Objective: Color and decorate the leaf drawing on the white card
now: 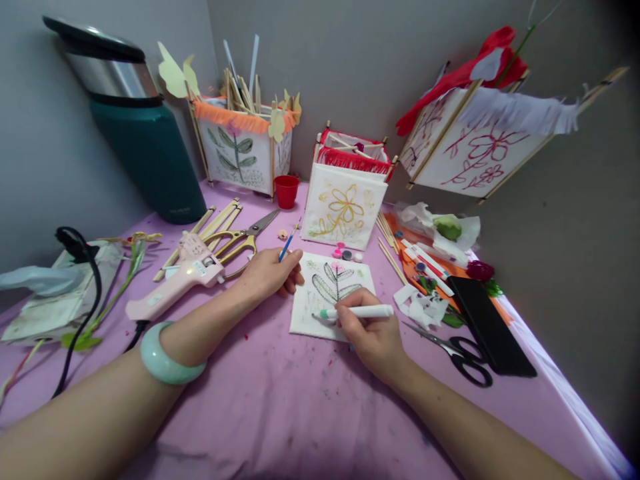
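My right hand (373, 337) is closed around a white marker pen (370, 311), its green end touching a white square panel (306, 319). A flower with green, dark-outlined leaves and a pink bloom is drawn on that panel. A thin blue paintbrush (286, 248) is pinched in my left hand (275, 272), bristles pointing up and away. That hand rests at the panel's left edge, fingers curled. Just beyond the panel lie small pink, dark and white paint pots (347, 255). Behind them leans a white panel with a yellow flower drawing (345, 207).
Left are a pink glue gun (175, 287), gold-handled scissors (240, 248) and a green bottle (150, 153). Behind stand a stick-filled decorated box (240, 153), a red cup (287, 191) and a red-fringed box (355, 157). Right lie black scissors (463, 357), a black flat object (493, 330) and crumpled tissue (423, 307).
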{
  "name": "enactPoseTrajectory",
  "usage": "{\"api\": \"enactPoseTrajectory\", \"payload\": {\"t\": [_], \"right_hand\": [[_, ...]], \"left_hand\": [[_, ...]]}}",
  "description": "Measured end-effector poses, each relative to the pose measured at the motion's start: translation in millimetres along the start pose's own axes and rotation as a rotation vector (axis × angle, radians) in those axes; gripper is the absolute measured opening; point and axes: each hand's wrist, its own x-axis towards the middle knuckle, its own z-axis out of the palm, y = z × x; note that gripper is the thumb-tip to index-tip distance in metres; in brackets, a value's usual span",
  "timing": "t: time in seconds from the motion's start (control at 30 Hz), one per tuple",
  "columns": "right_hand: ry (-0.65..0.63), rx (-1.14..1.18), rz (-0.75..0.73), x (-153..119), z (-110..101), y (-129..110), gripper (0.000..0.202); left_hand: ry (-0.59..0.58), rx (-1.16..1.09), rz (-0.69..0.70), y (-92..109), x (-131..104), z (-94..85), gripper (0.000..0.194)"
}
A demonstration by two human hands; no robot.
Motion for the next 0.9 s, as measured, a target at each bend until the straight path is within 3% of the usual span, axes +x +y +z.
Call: {"api": "enactPoseTrajectory", "payload": {"t": [0.53,0.9], "right_hand": [[-0.108,-0.044,-0.027,0.9,-0.1,1.1,0.011],[-0.036,-0.023,-0.018,0.7,0.2,1.0,0.013]], "left_hand": [[0.008,-0.016,0.009,-3.1,1.5,0.8,0.03],[0.005,0.009,0.019,-2.8,1.5,0.3,0.031]]}}
